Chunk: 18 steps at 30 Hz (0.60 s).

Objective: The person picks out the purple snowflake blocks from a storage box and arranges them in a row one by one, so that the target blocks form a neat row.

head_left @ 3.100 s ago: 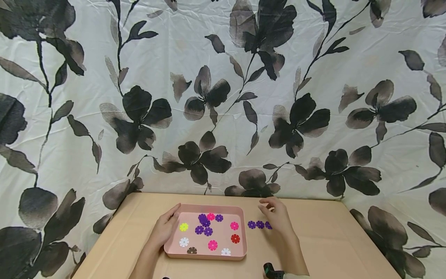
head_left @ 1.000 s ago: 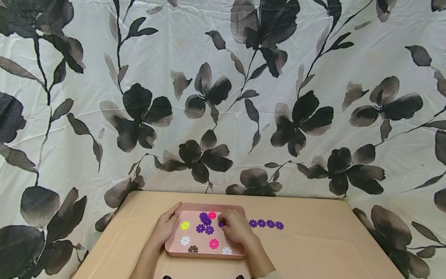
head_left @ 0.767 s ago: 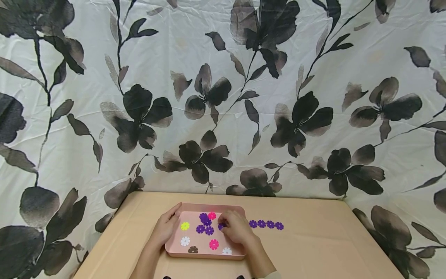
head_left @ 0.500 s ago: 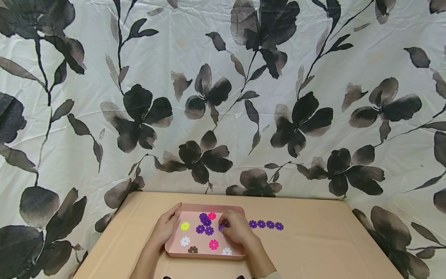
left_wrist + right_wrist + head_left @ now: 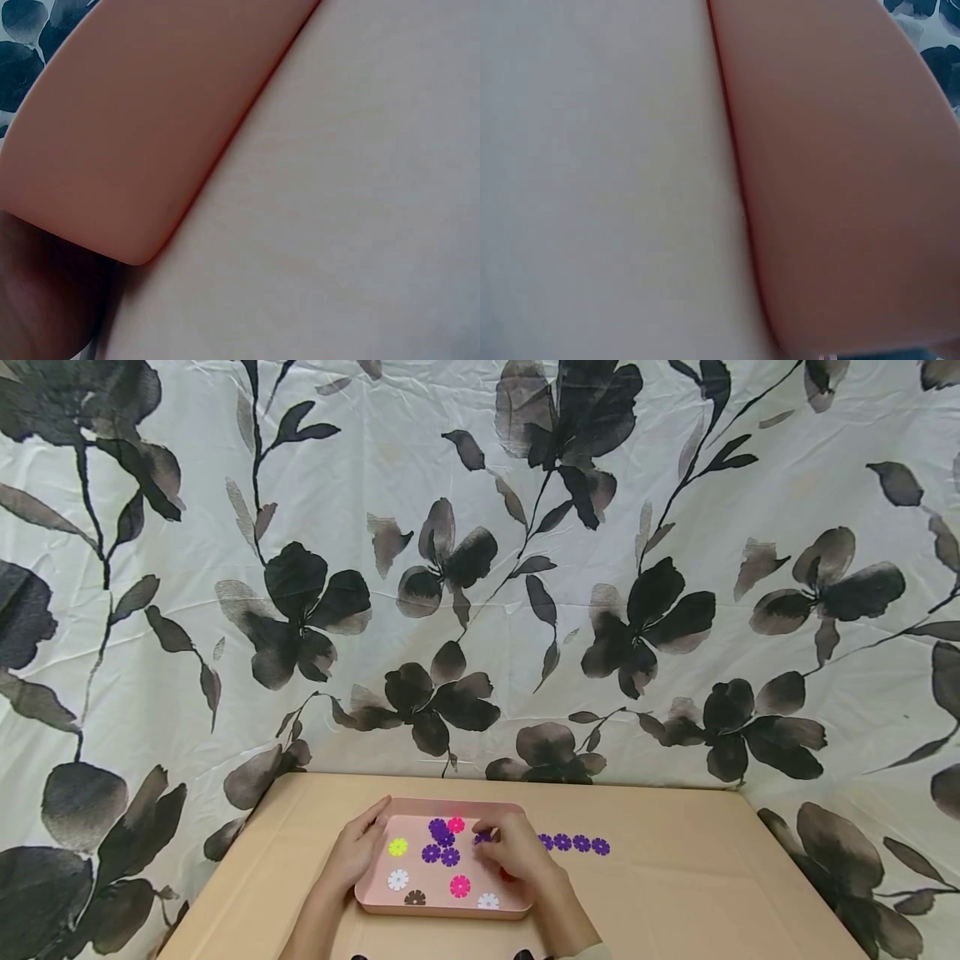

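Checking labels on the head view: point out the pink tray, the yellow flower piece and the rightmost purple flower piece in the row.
Pink tray [image 5: 442, 912]: head view, near wall.
Yellow flower piece [image 5: 397, 846]: head view, centre.
Rightmost purple flower piece [image 5: 601, 846]: head view, centre.

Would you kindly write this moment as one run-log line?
left hand: holds pink tray; right hand: holds purple flower over tray; purple row: on table, right of tray

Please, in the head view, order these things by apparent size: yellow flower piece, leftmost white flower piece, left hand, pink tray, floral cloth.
1. Floral cloth
2. Pink tray
3. Left hand
4. Yellow flower piece and leftmost white flower piece: they look alike, so not ranked.
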### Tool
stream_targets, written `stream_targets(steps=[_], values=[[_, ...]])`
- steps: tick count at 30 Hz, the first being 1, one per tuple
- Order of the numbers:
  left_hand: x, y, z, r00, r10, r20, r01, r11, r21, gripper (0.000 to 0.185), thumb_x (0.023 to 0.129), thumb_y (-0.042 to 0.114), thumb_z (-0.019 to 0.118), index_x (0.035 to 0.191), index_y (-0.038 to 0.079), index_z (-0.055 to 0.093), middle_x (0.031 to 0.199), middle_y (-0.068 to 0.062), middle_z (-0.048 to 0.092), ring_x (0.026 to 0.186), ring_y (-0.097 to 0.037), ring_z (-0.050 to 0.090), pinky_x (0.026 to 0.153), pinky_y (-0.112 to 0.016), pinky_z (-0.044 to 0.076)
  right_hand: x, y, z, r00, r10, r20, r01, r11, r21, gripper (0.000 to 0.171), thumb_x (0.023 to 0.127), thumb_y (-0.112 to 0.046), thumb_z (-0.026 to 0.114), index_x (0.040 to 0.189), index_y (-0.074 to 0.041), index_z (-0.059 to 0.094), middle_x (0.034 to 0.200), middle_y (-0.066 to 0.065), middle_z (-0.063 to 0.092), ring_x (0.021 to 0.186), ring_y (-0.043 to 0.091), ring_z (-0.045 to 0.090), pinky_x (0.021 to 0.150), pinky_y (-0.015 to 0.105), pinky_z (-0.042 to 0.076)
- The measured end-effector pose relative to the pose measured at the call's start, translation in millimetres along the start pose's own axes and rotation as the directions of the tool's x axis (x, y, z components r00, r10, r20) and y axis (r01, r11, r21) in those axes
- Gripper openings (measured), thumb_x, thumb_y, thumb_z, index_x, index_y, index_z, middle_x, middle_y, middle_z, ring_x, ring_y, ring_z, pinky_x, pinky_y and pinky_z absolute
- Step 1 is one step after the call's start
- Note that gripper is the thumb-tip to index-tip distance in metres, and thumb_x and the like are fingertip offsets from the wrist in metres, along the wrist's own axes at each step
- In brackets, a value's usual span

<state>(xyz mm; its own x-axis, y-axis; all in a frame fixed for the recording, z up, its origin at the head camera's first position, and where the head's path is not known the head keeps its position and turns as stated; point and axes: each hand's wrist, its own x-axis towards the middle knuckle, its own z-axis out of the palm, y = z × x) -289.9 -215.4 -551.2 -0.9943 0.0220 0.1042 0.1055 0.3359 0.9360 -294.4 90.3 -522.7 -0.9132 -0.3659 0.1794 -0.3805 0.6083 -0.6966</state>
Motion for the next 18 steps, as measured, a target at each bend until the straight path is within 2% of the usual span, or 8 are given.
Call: stream_targets(steps=[3, 7, 13, 18], values=[[0.7, -0.6, 0.3, 1.0, 0.0, 0.003, 0.0, 1.0, -0.004, 0.046, 0.113, 0.018, 0.044, 0.158, 0.011, 0.044, 0.166, -0.014, 0.039, 0.156, -0.038, 0.029, 0.13, -0.057, 0.02, -0.4, 0.6, -5.5, 0.999, 0.021, -0.031, -0.02, 0.999, 0.038, 0.025, 0.089, -0.009, 0.083, 0.113, -0.008, 0.08, 0.101, 0.002, 0.073, 0.075, 0.011, 0.059, 0.06, 0.02, 0.056], [1.0, -0.9, 0.7, 1.0, 0.003, 0.004, -0.003, 1.0, -0.005, 0.046, 0.113, 0.018, 0.044, 0.158, 0.011, 0.044, 0.165, -0.015, 0.039, 0.156, -0.038, 0.029, 0.13, -0.056, 0.02, -2.4, 1.7, -13.8, 0.995, 0.078, -0.062, -0.072, 0.994, 0.082, 0.03, 0.09, -0.005, 0.08, 0.12, -0.007, 0.078, 0.1, 0.001, 0.068, 0.082, 0.014, 0.06, 0.062, 0.02, 0.059], [1.6, -1.2, 0.6, 1.0, 0.002, 0.003, -0.002, 1.0, -0.005, 0.047, 0.113, 0.02, 0.044, 0.159, 0.011, 0.044, 0.166, -0.014, 0.039, 0.156, -0.038, 0.03, 0.13, -0.057, 0.02, -6.5, 4.6, -27.6, 0.989, 0.113, -0.092, -0.106, 0.992, 0.075, 0.036, 0.091, -0.002, 0.078, 0.126, -0.005, 0.075, 0.107, 0.002, 0.065, 0.095, 0.018, 0.061, 0.078, 0.022, 0.062], [0.8, -1.7, 0.3, 1.0, 0.006, 0.002, -0.006, 1.0, -0.001, 0.046, 0.113, 0.019, 0.044, 0.158, 0.011, 0.045, 0.166, -0.014, 0.039, 0.156, -0.038, 0.03, 0.13, -0.056, 0.021, -12.8, 9.8, -40.4, 0.98, 0.155, -0.126, -0.143, 0.985, 0.101, 0.037, 0.091, -0.004, 0.078, 0.128, -0.006, 0.074, 0.113, 0.002, 0.065, 0.101, 0.02, 0.063, 0.084, 0.026, 0.065]])
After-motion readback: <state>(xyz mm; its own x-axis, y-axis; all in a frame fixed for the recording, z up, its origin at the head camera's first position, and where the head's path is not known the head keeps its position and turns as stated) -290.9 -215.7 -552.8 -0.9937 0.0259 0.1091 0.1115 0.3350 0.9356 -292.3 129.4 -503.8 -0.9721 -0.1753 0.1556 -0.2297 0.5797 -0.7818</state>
